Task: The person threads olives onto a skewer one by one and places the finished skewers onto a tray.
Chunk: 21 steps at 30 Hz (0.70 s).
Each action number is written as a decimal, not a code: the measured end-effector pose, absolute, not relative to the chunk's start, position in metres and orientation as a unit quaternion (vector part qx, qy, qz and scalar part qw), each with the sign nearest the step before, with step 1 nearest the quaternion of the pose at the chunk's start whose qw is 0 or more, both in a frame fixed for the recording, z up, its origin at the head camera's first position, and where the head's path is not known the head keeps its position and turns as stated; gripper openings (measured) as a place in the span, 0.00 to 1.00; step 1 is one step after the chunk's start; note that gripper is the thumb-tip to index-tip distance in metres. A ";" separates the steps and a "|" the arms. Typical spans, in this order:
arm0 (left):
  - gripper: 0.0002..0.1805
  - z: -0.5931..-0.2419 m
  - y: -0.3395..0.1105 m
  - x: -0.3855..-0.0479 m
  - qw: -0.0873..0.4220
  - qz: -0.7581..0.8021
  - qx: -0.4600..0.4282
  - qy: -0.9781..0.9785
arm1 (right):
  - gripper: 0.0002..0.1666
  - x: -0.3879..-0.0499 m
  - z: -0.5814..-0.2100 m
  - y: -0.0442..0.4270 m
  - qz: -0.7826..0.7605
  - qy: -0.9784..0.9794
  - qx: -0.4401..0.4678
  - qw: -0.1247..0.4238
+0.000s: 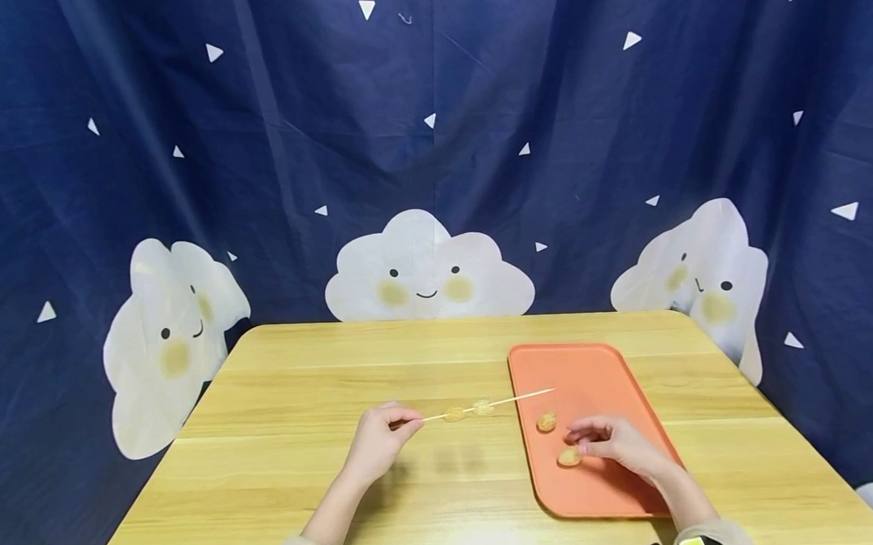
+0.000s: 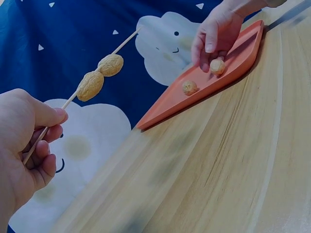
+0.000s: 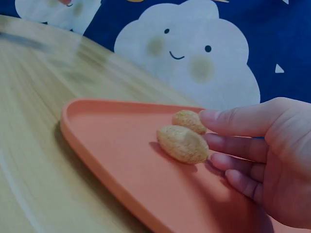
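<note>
Between thumb and fingers, the left hand pinches the lower end of a thin wooden skewer above the table. Two tan, wrinkled oval pieces are threaded side by side on it, and its tip points right. The right hand is over the orange tray, thumb and fingers apart, fingertips at the edge of a loose oval piece. Another loose piece lies on the tray beside it.
The orange tray lies on the right part of the light wooden table. Behind the table hangs a dark blue curtain with white clouds and triangles.
</note>
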<state>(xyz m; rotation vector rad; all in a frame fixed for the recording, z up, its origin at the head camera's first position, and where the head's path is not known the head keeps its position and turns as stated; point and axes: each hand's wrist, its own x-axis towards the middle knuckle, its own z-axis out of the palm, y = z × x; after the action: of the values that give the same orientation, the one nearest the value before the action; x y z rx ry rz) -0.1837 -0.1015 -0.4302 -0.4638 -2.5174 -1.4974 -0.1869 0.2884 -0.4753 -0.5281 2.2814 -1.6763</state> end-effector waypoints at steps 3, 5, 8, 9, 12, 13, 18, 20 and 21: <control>0.04 -0.431 -0.101 -0.184 0.086 -0.504 -0.155 -0.845 | 0.25 -0.185 -0.478 0.287 -0.563 0.794 -0.187 0.136; 0.03 -0.431 -0.100 -0.183 0.086 -0.504 -0.155 -0.845 | 0.24 -0.184 -0.479 0.286 -0.555 0.799 -0.186 0.137; 0.02 -0.431 -0.100 -0.183 0.086 -0.507 -0.156 -0.844 | 0.23 -0.183 -0.477 0.284 -0.542 0.807 -0.191 0.137; 0.02 -0.432 -0.100 -0.183 0.085 -0.507 -0.156 -0.843 | 0.22 -0.183 -0.477 0.283 -0.540 0.808 -0.191 0.138; 0.02 -0.433 -0.100 -0.183 0.084 -0.508 -0.157 -0.843 | 0.20 -0.182 -0.476 0.282 -0.533 0.812 -0.193 0.140; 0.03 -0.433 -0.100 -0.183 0.085 -0.507 -0.157 -0.844 | 0.20 -0.182 -0.476 0.282 -0.532 0.813 -0.192 0.139; 0.03 -0.434 -0.100 -0.184 0.085 -0.504 -0.157 -0.845 | 0.19 -0.182 -0.476 0.280 -0.532 0.814 -0.189 0.135; 0.03 -0.434 -0.100 -0.185 0.083 -0.505 -0.157 -0.845 | 0.19 -0.182 -0.476 0.280 -0.531 0.815 -0.188 0.135; 0.03 -0.434 -0.100 -0.185 0.081 -0.506 -0.157 -0.844 | 0.18 -0.182 -0.476 0.280 -0.532 0.815 -0.186 0.135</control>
<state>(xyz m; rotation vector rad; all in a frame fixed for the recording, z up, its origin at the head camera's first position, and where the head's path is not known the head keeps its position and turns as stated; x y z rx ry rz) -0.1850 -0.0997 -0.4341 -0.4690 -2.5235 -1.5134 -0.1823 0.2804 -0.4763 -0.5400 2.3622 -1.5408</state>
